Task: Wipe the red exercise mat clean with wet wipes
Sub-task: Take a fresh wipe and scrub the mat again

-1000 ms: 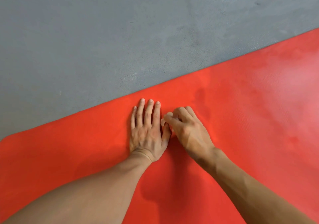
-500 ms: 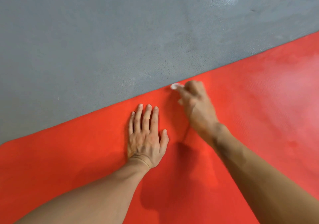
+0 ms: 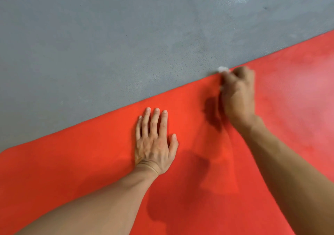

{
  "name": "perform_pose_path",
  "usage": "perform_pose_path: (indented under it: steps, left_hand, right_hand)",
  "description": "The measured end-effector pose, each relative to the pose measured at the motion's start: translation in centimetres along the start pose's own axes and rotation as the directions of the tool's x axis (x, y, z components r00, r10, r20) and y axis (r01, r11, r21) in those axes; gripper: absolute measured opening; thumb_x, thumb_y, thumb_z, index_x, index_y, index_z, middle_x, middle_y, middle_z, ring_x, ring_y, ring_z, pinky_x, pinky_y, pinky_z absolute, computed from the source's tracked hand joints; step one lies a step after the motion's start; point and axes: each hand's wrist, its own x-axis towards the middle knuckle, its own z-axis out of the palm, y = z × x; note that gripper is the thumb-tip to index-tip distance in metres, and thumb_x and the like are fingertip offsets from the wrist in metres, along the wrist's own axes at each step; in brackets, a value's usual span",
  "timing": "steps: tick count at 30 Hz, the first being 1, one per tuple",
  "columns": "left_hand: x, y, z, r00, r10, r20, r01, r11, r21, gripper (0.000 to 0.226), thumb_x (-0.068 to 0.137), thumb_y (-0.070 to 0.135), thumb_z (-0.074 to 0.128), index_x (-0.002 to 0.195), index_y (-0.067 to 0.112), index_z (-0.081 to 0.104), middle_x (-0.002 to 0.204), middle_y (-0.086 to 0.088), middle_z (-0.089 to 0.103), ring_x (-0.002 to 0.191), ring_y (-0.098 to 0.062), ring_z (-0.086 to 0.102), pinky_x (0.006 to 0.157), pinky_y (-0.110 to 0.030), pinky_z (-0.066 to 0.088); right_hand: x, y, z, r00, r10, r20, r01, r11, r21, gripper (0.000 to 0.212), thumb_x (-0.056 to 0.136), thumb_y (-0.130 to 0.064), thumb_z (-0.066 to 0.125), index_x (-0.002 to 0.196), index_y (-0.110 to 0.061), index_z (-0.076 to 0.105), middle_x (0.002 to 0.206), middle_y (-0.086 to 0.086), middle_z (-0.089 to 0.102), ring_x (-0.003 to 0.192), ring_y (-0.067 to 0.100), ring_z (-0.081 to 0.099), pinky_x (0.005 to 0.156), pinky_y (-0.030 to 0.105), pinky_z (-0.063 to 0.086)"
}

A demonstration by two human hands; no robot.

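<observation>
While I watched: red mat (image 3: 90, 171) lay flat on grey floor (image 3: 108, 44).
Left hand (image 3: 155, 144): grip spread, pressing mat.
Right hand (image 3: 238, 93): grip pinching white wipe (image 3: 222, 69) at mat's far edge, blurred.

The right hand (image 3: 238, 93) is motion-blurred, hiding most of the white wipe (image 3: 222, 69). The red mat (image 3: 90, 162) runs off the frame's left, right and bottom edges.

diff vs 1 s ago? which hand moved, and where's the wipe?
The right hand slid the wipe from beside the left hand out to the far edge of the red mat, keeping its grip on it. The left hand stayed flat on the mat.
</observation>
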Motion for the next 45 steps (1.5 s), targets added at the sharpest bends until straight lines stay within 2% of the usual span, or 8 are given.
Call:
perform_pose_path:
  steps: [4, 8, 14, 20, 27, 32, 39, 45]
  left_hand:
    - [-0.1, -0.1, 0.1, 1.0, 0.001, -0.009, -0.001, 1.0, 0.003, 0.07, 0.095, 0.043, 0.05, 0.158, 0.011, 0.043, 0.161, -0.016, 0.042, 0.156, -0.037, 0.026, 0.125, -0.058, 0.022]
    - [0.0, -0.1, 0.0, 1.0, 0.006, -0.021, -0.006, 1.0, 0.008, 0.069, 0.095, 0.043, 0.051, 0.157, 0.013, 0.046, 0.161, -0.016, 0.042, 0.156, -0.037, 0.026, 0.125, -0.058, 0.022]
    - [0.0, -0.1, 0.1, 1.0, 0.006, 0.0, -0.006, 1.0, 0.019, 0.073, 0.094, 0.044, 0.05, 0.159, 0.011, 0.042, 0.163, -0.015, 0.04, 0.157, -0.036, 0.024, 0.126, -0.057, 0.021]
    - [0.0, -0.2, 0.0, 1.0, 0.015, -0.005, -0.015, 1.0, 0.017, 0.072, 0.096, 0.045, 0.048, 0.158, 0.01, 0.041, 0.162, -0.016, 0.04, 0.157, -0.038, 0.024, 0.126, -0.057, 0.02]
    - [-0.1, -0.2, 0.1, 1.0, 0.015, -0.008, -0.014, 1.0, 0.023, 0.072, 0.095, 0.044, 0.048, 0.158, 0.009, 0.042, 0.162, -0.016, 0.04, 0.157, -0.037, 0.024, 0.126, -0.057, 0.021]
    - [0.0, 0.0, 0.0, 1.0, 0.024, -0.016, -0.023, 0.999, 0.022, 0.072, 0.096, 0.046, 0.045, 0.158, 0.009, 0.041, 0.162, -0.017, 0.04, 0.157, -0.038, 0.024, 0.126, -0.057, 0.021]
    - [0.0, -0.1, 0.1, 1.0, 0.013, -0.019, -0.012, 1.0, 0.026, 0.072, 0.096, 0.045, 0.047, 0.158, 0.01, 0.041, 0.162, -0.015, 0.04, 0.157, -0.036, 0.023, 0.126, -0.056, 0.02]
    - [-0.1, 0.0, 0.1, 0.999, 0.022, -0.033, -0.021, 0.999, 0.027, 0.071, 0.096, 0.043, 0.046, 0.159, 0.01, 0.04, 0.163, -0.016, 0.039, 0.157, -0.037, 0.023, 0.126, -0.056, 0.02]
  right_hand:
    - [-1.1, -3.9, 0.0, 0.997, 0.074, -0.034, -0.068, 0.985, 0.161, 0.016, 0.097, -0.018, 0.063, 0.091, -0.032, 0.069, 0.096, -0.001, 0.052, 0.092, 0.019, 0.049, 0.091, 0.047, 0.044]
    - [-6.0, -5.7, 0.6, 0.844, -0.518, 0.142, 0.489, 0.85, 0.198, 0.031, 0.102, -0.014, 0.049, 0.124, -0.021, 0.07, 0.102, -0.002, 0.054, 0.096, 0.013, 0.048, 0.091, 0.022, 0.041]
    - [-3.5, -0.6, -1.9, 0.989, 0.114, -0.098, -0.111, 0.993, 0.038, 0.028, 0.098, -0.012, 0.056, 0.122, -0.009, 0.07, 0.099, 0.012, 0.056, 0.096, 0.028, 0.051, 0.086, 0.038, 0.047]
    - [-10.8, -5.3, -0.9, 0.872, -0.46, 0.168, 0.428, 0.882, 0.194, 0.044, 0.095, -0.008, 0.043, 0.133, -0.012, 0.065, 0.109, 0.005, 0.056, 0.098, 0.023, 0.05, 0.091, 0.029, 0.047]
    - [-6.8, -1.2, -2.0, 0.978, 0.169, -0.124, -0.159, 0.984, 0.083, 0.022, 0.102, -0.02, 0.06, 0.115, -0.03, 0.075, 0.096, 0.011, 0.057, 0.093, 0.03, 0.054, 0.086, 0.042, 0.048]
    - [-14.0, -6.4, -1.2, 0.911, -0.373, 0.178, 0.324, 0.912, 0.253, 0.031, 0.102, -0.018, 0.058, 0.132, -0.021, 0.065, 0.11, -0.003, 0.056, 0.104, 0.021, 0.053, 0.094, 0.03, 0.047]
    - [-9.8, 0.1, -2.5, 0.981, 0.167, -0.104, -0.158, 0.984, 0.088, 0.031, 0.098, -0.012, 0.059, 0.127, -0.011, 0.069, 0.101, 0.012, 0.058, 0.097, 0.03, 0.053, 0.085, 0.038, 0.047]
    - [-16.4, -5.7, -1.9, 0.929, -0.328, 0.168, 0.294, 0.934, 0.202, 0.035, 0.1, -0.018, 0.053, 0.133, -0.015, 0.065, 0.111, 0.002, 0.057, 0.101, 0.023, 0.054, 0.087, 0.035, 0.052]
